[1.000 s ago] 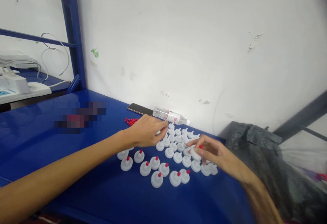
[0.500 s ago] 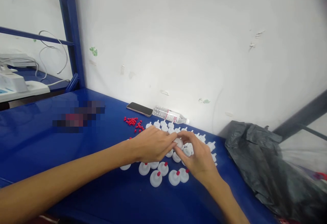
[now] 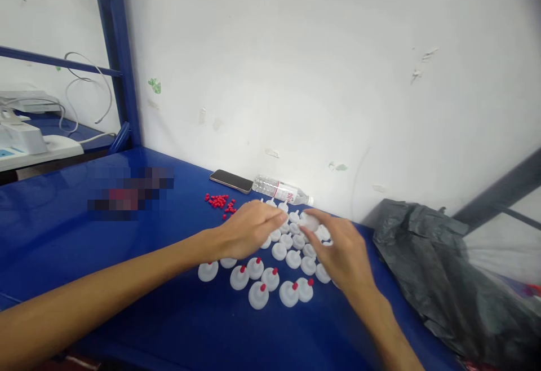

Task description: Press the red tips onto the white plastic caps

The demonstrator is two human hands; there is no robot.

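Note:
My right hand [image 3: 344,250] pinches a white plastic nozzle cap [image 3: 310,222] between thumb and fingers, above the group of similar pieces. Just left of it, my left hand [image 3: 251,229] is closed with thumb and fingers together; whatever is in them is hidden. Between and below the hands stand several white nozzle caps [image 3: 293,259] with bare spouts. Nearer to me are several white nozzle caps with red tips [image 3: 258,295]. Behind my left hand lies a scatter of small red tips [image 3: 217,201], partly covered by the hand.
A phone [image 3: 231,181] and a clear plastic bottle [image 3: 282,190] lie along the wall on the blue table [image 3: 177,314]. A dark grey plastic bag [image 3: 426,264] slumps at the right edge. A white power strip [image 3: 63,146] with cables is at far left.
My hands have come apart: the right moved slightly right with the white nozzle cap, the left drew back slightly to the left. More of the white pieces between them now shows.

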